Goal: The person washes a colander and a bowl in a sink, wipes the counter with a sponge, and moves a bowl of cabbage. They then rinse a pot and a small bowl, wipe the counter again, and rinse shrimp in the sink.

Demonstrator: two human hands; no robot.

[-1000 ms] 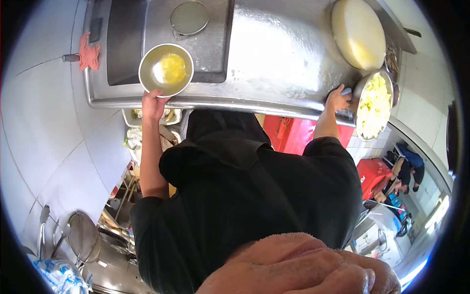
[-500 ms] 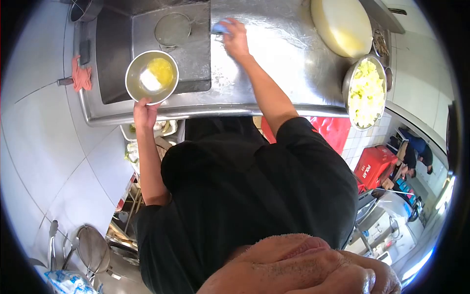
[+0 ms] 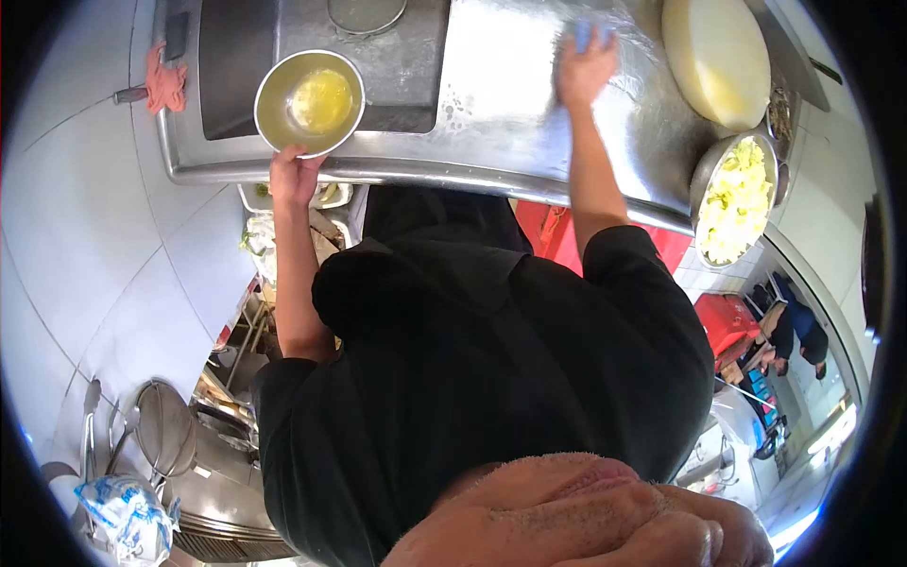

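Torso: black shirt [image 3: 472, 378] fills the lower middle of the frame, nearest the lens, both bare arms reaching up from it.
Left hand: left hand [image 3: 295, 175] at upper left, fingers curled round the near rim of a steel bowl [image 3: 310, 102], gripping it at the counter edge.
Bowl: round, shiny metal, tilted a touch toward the sink, a little pale yellow liquid pooled in its bottom; it sits over the front lip of the sink basin [image 3: 246, 66].
Right hand: right hand [image 3: 586, 71] at top centre-right, palm down and fingers spread flat, pressing a blue cloth [image 3: 588, 33] onto the steel counter [image 3: 501, 104]; only a sliver of the cloth shows past the fingertips.
Step in hand: looks like wiping the wet worktop while the bowl is steadied, by my reading.
Next move calls for: firm, even pressure on the cloth, and a steady grip so the bowl doesn't tip its liquid.
Farther right: a second bowl of chopped pale-green vegetables [image 3: 735, 198] hangs over the counter's right end, just below a round cream chopping block [image 3: 716, 59].
Far upper left: an orange rag [image 3: 165, 80] draped at the sink's corner.
Background: other people, small, at lower right by a red crate [image 3: 727, 326].
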